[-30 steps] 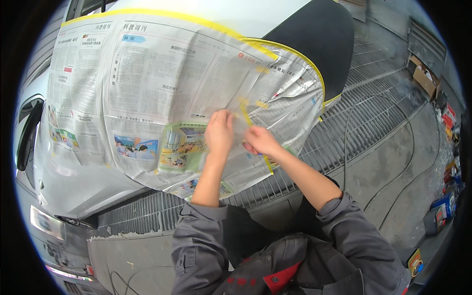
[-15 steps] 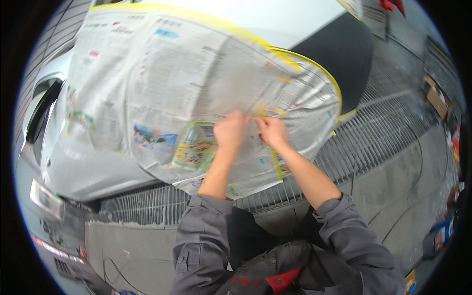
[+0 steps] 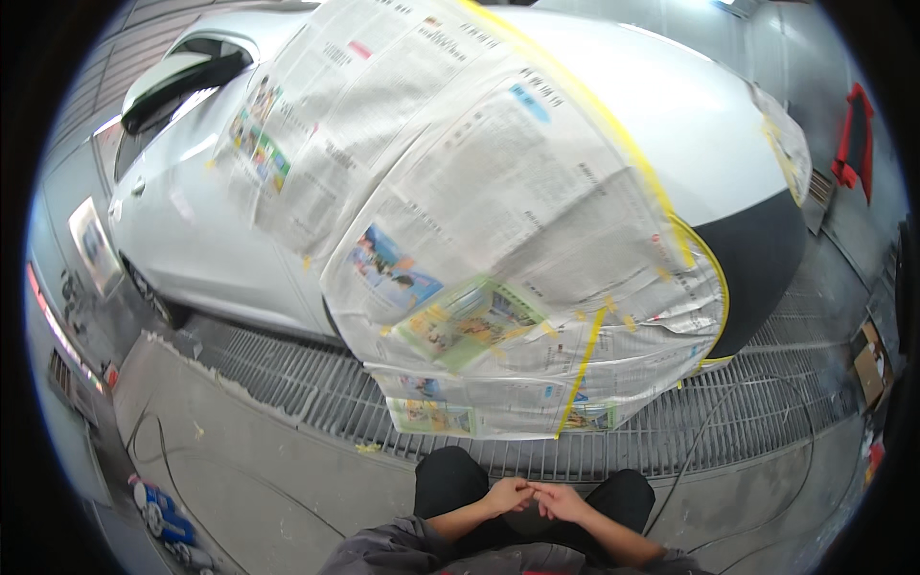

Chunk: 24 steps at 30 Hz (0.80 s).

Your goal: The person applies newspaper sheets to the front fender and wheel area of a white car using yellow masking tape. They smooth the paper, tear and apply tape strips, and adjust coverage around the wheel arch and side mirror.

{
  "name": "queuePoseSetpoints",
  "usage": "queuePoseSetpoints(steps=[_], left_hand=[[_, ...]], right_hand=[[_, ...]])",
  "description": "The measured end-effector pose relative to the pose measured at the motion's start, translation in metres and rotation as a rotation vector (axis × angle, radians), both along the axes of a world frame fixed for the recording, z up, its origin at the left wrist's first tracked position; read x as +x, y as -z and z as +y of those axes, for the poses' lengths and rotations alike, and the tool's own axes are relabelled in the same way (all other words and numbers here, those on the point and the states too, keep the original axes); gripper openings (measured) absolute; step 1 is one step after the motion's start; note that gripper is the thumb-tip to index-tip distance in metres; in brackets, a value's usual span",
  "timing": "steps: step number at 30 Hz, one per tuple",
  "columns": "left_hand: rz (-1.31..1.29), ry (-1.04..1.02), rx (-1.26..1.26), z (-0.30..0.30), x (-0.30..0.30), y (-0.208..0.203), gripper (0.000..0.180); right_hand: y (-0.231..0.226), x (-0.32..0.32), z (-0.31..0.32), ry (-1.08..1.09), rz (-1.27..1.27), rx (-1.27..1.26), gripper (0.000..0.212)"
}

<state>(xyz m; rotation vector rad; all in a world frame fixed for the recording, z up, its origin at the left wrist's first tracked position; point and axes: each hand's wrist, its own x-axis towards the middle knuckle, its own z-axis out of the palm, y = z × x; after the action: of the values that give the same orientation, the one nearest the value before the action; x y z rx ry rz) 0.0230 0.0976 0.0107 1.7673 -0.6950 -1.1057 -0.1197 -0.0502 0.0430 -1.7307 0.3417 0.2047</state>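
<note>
My left hand (image 3: 509, 495) and my right hand (image 3: 562, 502) meet fingertip to fingertip between my knees, low in the view. The fingers of both are pinched; whatever may be in them is too small to make out. Beyond them, apart from my hands, newspaper masking sheets (image 3: 460, 182) cover the front side of a white car (image 3: 230, 259). Yellow masking tape (image 3: 613, 115) runs along the upper edge of the paper. A shorter tape strip (image 3: 583, 369) joins sheets lower down, and small yellow tabs dot the paper.
Metal floor grating (image 3: 287, 383) runs beneath the car. A dark bumper part (image 3: 762, 268) shows at right. Thin hoses (image 3: 690, 431) lie on the floor. A cardboard box (image 3: 870, 364) stands at the right wall, blue cans (image 3: 163, 513) at lower left, a red item (image 3: 853, 149) hangs far right.
Both hands have left the newspaper and drawn back toward my body, still close together. My view has lifted and shifted, so more of the car shows. The newspaper stays taped on.
</note>
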Motion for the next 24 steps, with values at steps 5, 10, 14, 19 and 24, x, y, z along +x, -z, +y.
queuePoseSetpoints(steps=[5,10,14,19,24], left_hand=[[0.226,0.126,0.036,0.035,-0.026,0.052,0.018],[0.201,-0.12,0.074,0.044,-0.036,-0.027,0.024],[-0.249,-0.145,0.08,0.046,-0.036,-0.138,0.023],[-0.384,-0.282,-0.105,0.031,-0.028,-0.261,0.021],[0.008,-0.987,-0.79,0.029,0.12,-0.32,0.019]], right_hand=[[0.015,-0.027,0.034,-0.054,0.084,-0.049,0.048],[-0.064,-0.022,0.047,0.052,0.112,-0.06,0.042],[-0.155,-0.008,0.047,0.076,0.15,-0.327,0.035],[-0.204,0.007,-0.002,0.119,0.329,-0.257,0.017],[-0.291,-0.025,-0.079,0.746,0.521,-0.146,0.016]])
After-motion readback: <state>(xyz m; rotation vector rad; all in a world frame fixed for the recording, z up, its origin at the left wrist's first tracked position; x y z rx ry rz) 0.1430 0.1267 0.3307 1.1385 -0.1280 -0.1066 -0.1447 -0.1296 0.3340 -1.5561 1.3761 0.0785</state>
